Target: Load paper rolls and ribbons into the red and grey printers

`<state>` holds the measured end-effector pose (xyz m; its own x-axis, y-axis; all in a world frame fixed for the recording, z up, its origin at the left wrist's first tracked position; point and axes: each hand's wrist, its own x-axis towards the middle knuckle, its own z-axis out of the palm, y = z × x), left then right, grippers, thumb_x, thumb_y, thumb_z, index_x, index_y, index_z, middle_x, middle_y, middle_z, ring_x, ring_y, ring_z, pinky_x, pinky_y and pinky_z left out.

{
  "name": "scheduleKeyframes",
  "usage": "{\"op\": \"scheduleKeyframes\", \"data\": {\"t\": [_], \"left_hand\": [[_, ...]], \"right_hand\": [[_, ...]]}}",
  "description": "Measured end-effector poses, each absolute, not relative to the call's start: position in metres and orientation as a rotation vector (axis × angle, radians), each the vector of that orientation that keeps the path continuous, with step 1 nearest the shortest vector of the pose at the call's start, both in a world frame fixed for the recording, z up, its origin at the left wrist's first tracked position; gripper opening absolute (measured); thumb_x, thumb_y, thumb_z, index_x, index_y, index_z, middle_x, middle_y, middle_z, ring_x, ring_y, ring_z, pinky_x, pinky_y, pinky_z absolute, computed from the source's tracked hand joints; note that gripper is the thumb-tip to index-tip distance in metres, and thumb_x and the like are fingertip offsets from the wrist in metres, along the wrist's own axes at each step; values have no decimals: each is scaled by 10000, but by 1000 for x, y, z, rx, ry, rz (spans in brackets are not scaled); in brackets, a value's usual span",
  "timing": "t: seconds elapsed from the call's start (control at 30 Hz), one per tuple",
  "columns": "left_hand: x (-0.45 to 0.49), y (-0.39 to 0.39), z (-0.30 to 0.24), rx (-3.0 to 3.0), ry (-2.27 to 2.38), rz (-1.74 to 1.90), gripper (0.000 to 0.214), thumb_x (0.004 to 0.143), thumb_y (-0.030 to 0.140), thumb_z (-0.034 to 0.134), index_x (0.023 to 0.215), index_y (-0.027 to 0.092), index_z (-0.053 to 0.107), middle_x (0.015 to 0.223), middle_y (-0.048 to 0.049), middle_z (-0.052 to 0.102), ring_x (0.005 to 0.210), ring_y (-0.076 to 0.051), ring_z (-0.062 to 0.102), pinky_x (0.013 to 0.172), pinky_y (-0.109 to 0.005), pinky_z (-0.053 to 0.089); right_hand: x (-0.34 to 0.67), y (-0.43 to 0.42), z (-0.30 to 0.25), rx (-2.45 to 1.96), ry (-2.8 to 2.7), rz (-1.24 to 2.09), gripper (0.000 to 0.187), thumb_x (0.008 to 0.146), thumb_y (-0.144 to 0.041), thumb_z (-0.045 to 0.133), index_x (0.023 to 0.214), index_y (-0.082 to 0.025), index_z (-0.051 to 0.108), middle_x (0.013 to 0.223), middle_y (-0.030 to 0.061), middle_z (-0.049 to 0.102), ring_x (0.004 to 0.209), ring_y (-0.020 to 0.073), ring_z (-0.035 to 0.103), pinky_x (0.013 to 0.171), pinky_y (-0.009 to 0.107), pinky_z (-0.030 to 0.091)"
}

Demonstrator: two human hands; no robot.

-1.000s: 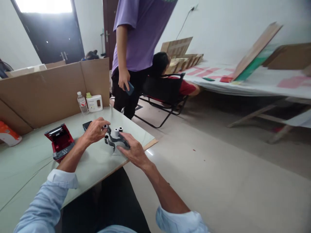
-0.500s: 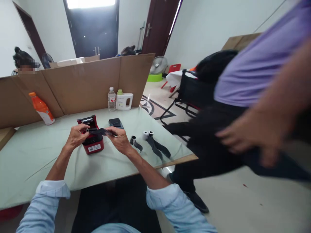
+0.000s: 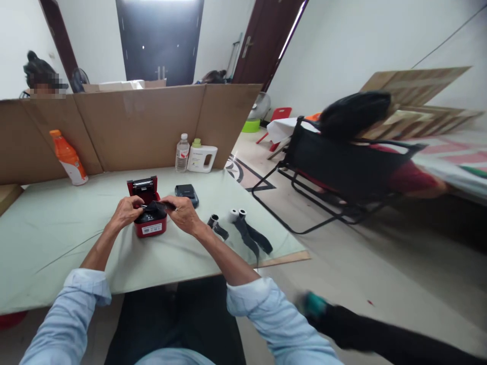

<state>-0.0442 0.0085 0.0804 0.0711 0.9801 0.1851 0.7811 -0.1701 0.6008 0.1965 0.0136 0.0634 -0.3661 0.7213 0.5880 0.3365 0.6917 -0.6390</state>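
Red printer [image 3: 155, 224]: lid [image 3: 142, 184] stood raised | Black strip [image 3: 154, 207]: ran crosswise at the printer's opening [image 3: 149, 217] (over or just inside it, we couldn't tell) | Grip: our left hand [image 3: 127, 211] pinched the strip's left end, our right hand [image 3: 184, 215] its right | Reach: neither hand sat clearly nearer

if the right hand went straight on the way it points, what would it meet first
Beyond the dark strip it holds, the right hand would probably meet the raised lid of the red device first; the hand's height is hard to judge.
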Motion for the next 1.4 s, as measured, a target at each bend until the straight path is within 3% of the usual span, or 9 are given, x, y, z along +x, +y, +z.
{"op": "scheduleKeyframes", "data": {"t": [0.2,0.4,0.47,0.7,0.93,1.2,1.4], "left_hand": [[-42,8,86,2153,1736,664,298,794,181,591,956,185,840,789,-33,780,753,-189,680,753,-287,533],[-46,-3,83,2316,1654,652,356,841,154,554,1011,247,853,1101,-43,830,1034,-229,698,1024,-350,522],[-44,-6,83,2310,1737,639,330,853,187,578,1002,285,855,1137,-34,827,1096,-257,672,1037,-372,519],[-33,12,102,2282,1781,355,293,763,146,588,861,267,836,743,-25,751,759,-208,644,725,-284,496],[-31,27,106,2241,1846,208,301,668,91,608,818,244,820,731,-33,763,690,-204,646,622,-284,435],[-34,33,103,2250,1763,301,310,742,148,604,884,261,855,835,-21,819,808,-205,707,744,-273,521],[-46,21,93,2165,1948,804,234,838,196,604,922,222,821,989,-59,806,893,-227,725,936,-339,568]], "right_hand": [[191,18,67,-817,-2048,477,270,890,-49,645,1024,-226,799,954,32,827,856,197,762,797,279,539],[184,14,58,-778,-2140,368,313,861,-33,647,1040,-238,801,1044,47,835,961,221,777,878,305,567],[181,12,55,-767,-2167,342,351,842,-17,636,1054,-243,801,1065,46,834,988,223,775,899,310,571],[182,23,62,-876,-2150,312,284,902,-74,638,1058,-239,808,1058,63,831,974,243,775,882,330,573],[177,32,69,-863,-2129,326,279,896,-80,650,1032,-261,813,1038,44,839,960,231,779,873,318,566],[172,23,58,-845,-2274,294,384,824,-25,645,1069,-270,811,1095,30,832,1018,233,759,865,318,562],[173,10,48,-816,-2343,112,379,838,-44,670,1129,-248,801,1067,73,802,1028,269,676,883,375,553]]}}
